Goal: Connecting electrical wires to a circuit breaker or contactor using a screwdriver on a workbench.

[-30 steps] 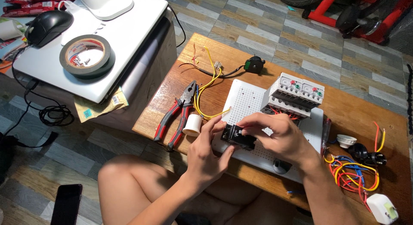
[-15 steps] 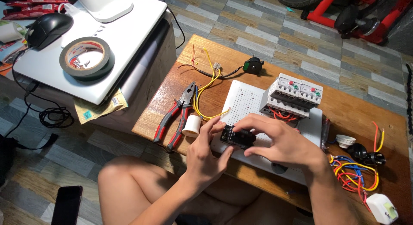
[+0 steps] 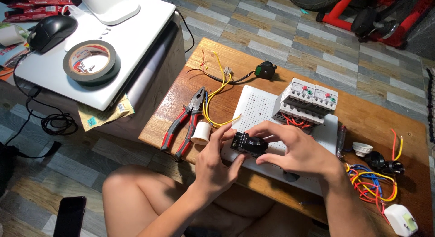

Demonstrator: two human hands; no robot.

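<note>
A: Black switch module (image 3: 248,144) — where is it?
B: Between your two hands, held just above the near-left part of the white perforated board (image 3: 260,105) on the wooden counter (image 3: 376,114).
A: Fingers?
B: Your left hand (image 3: 216,162) pinches its left end, your right hand (image 3: 297,148) grips the right end and underside. Both clenched on it.
A: Around it?
B: Red-handled pliers (image 3: 183,123) and a small white cylinder (image 3: 201,133) just left of your left hand; white breaker block (image 3: 308,100) at the board's far edge.
</note>
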